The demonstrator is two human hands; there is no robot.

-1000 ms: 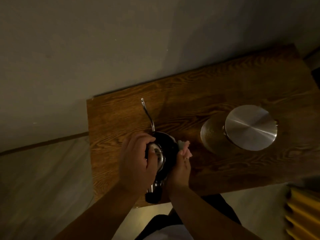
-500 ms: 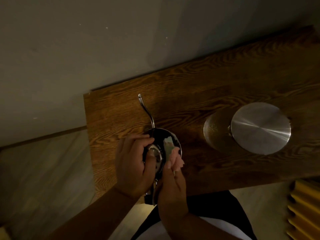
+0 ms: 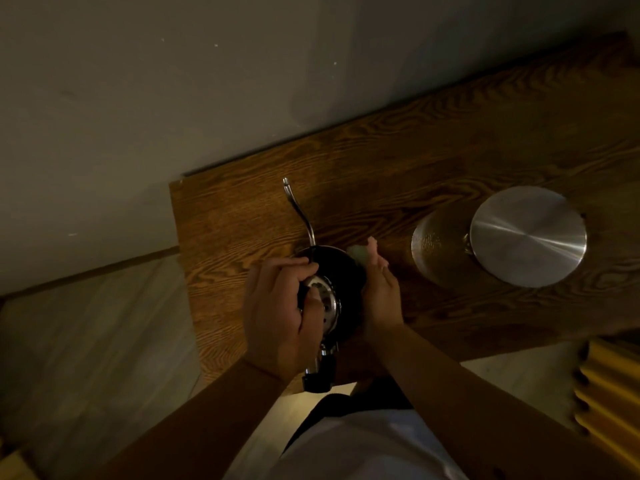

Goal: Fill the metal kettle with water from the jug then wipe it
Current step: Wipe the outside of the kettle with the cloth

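Observation:
The dark metal kettle [image 3: 341, 271] stands on the left part of the wooden table [image 3: 433, 157], its thin curved spout [image 3: 298, 209] pointing away from me and its black handle toward me. My left hand [image 3: 280, 313] lies over the kettle's shiny lid and grips it. My right hand [image 3: 381, 296] presses a small pale pink cloth [image 3: 363, 252] against the kettle's right side. The jug [image 3: 502, 237], glass with a round metal lid, stands to the right, apart from the kettle.
A grey wall runs along the table's far edge. The table's left end is just left of the kettle, with pale floor beyond. Yellow ridged material [image 3: 609, 403] sits at the lower right, below the table's near edge.
My right hand with the cloth has slid from the kettle's top out to its right side. My left hand stays on the lid.

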